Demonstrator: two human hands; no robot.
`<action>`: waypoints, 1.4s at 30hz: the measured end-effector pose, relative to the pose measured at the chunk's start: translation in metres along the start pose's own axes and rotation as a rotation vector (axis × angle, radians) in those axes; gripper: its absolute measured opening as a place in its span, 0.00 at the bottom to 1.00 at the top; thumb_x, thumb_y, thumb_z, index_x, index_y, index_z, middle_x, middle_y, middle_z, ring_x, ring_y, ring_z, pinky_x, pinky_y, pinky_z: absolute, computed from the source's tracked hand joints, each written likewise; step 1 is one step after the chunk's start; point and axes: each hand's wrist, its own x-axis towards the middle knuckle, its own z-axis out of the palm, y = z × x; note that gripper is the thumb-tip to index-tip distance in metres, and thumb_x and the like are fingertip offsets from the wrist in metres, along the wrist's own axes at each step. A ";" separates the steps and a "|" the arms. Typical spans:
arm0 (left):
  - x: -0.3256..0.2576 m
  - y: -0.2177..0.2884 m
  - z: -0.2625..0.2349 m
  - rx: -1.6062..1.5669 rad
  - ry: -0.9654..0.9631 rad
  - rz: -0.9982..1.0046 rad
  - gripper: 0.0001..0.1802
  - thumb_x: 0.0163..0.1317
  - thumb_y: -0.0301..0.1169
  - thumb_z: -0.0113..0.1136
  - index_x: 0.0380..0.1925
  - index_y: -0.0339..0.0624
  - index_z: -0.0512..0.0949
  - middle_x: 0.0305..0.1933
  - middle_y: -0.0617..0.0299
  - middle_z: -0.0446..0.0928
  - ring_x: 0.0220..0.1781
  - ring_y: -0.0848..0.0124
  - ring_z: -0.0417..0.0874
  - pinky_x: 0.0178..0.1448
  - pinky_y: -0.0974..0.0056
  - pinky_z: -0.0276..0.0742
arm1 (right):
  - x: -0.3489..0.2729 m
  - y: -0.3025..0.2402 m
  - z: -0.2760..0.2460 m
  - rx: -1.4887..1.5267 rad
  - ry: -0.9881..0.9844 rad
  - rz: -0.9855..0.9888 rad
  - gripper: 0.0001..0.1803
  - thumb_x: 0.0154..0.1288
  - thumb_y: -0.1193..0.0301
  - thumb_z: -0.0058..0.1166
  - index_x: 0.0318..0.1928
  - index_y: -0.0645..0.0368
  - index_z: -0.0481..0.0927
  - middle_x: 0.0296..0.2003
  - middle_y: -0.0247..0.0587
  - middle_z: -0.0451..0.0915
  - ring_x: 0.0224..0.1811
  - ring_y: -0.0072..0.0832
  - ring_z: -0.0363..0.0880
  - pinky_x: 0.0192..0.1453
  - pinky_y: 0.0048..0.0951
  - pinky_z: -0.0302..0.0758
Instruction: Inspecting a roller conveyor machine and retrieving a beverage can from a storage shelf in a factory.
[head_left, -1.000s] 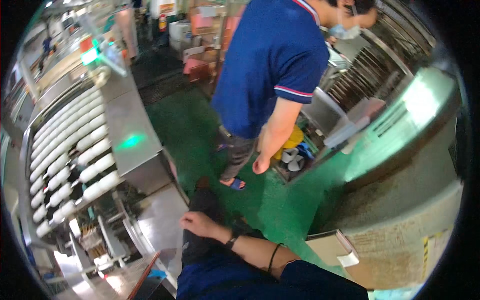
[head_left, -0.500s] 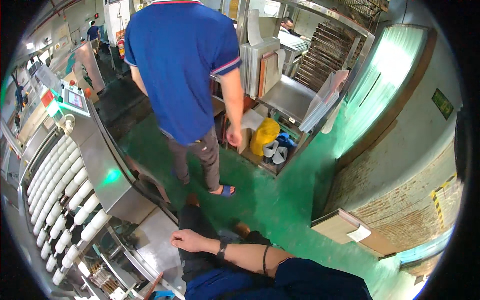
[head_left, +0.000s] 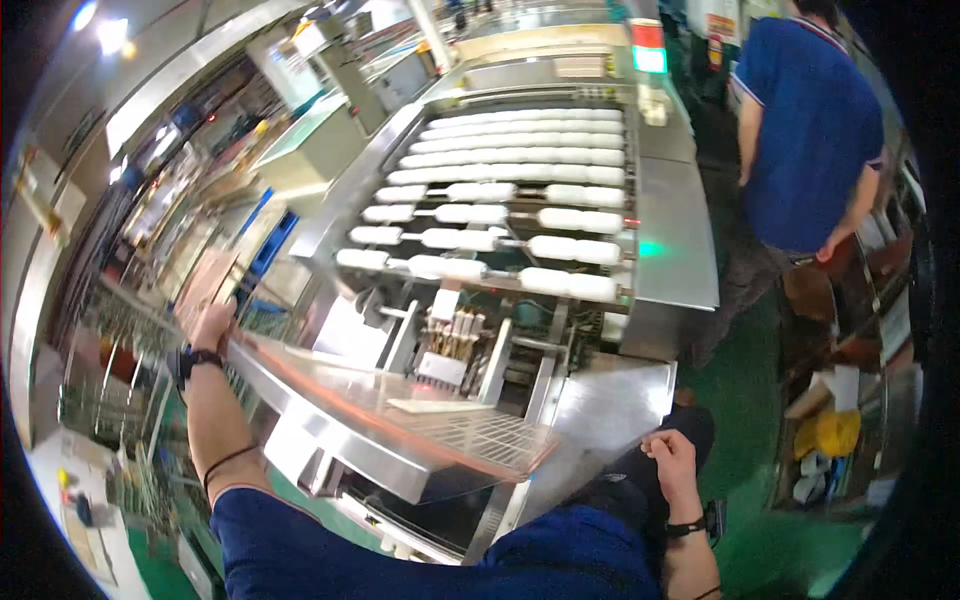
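Fingers of left hand [head_left: 213,324], newly visible, meet the clear panel [head_left: 470,425], bringing it into work; grip unverifiable. Right hand [head_left: 674,466], right of the panel, loosely closed, seemingly empty.

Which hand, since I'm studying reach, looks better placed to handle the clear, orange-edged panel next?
Probably the left hand: it is at the left end of the clear panel, though whether it grips is unclear. The right hand is apart from the panel, near the metal plate.
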 end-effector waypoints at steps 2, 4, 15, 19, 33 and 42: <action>-0.010 0.005 -0.002 0.062 0.004 -0.060 0.22 0.64 0.45 0.57 0.37 0.32 0.76 0.20 0.58 0.73 0.16 0.67 0.73 0.20 0.62 0.68 | 0.002 -0.006 0.007 0.080 0.018 0.027 0.05 0.65 0.77 0.50 0.33 0.66 0.78 0.32 0.38 0.80 0.34 0.23 0.76 0.42 0.24 0.73; -0.017 0.008 -0.009 0.081 0.023 0.000 0.22 0.64 0.45 0.57 0.28 0.32 0.77 0.19 0.57 0.74 0.17 0.67 0.74 0.22 0.61 0.69 | 0.006 -0.009 0.012 0.072 0.010 0.048 0.05 0.65 0.77 0.50 0.34 0.66 0.78 0.32 0.39 0.81 0.34 0.23 0.76 0.42 0.24 0.73; -0.016 -0.012 -0.001 -0.048 0.062 -0.023 0.26 0.65 0.46 0.51 0.18 0.34 0.78 0.17 0.56 0.76 0.21 0.63 0.75 0.30 0.57 0.69 | 0.011 0.001 0.004 0.026 0.016 0.090 0.04 0.66 0.79 0.48 0.36 0.64 0.77 0.33 0.38 0.81 0.33 0.22 0.77 0.41 0.22 0.73; 0.002 -0.041 -0.009 0.104 0.091 0.019 0.24 0.62 0.44 0.53 0.18 0.34 0.80 0.19 0.53 0.78 0.24 0.60 0.79 0.33 0.56 0.71 | 0.010 -0.003 0.004 -0.013 -0.007 0.073 0.04 0.67 0.78 0.48 0.36 0.64 0.77 0.33 0.38 0.81 0.33 0.22 0.77 0.40 0.22 0.73; -0.003 -0.037 -0.005 0.275 -0.044 -0.083 0.09 0.41 0.30 0.58 0.19 0.33 0.75 0.20 0.49 0.73 0.26 0.62 0.77 0.28 0.54 0.68 | 0.011 0.001 0.008 0.043 0.043 0.080 0.05 0.64 0.77 0.50 0.36 0.66 0.78 0.32 0.40 0.81 0.32 0.23 0.78 0.39 0.24 0.74; -0.011 -0.046 -0.016 -0.036 -0.271 0.192 0.12 0.42 0.33 0.69 0.10 0.41 0.77 0.13 0.62 0.71 0.13 0.71 0.70 0.16 0.60 0.66 | 0.012 0.006 0.006 0.057 0.011 0.053 0.07 0.65 0.74 0.52 0.35 0.66 0.78 0.32 0.39 0.82 0.35 0.23 0.79 0.42 0.24 0.75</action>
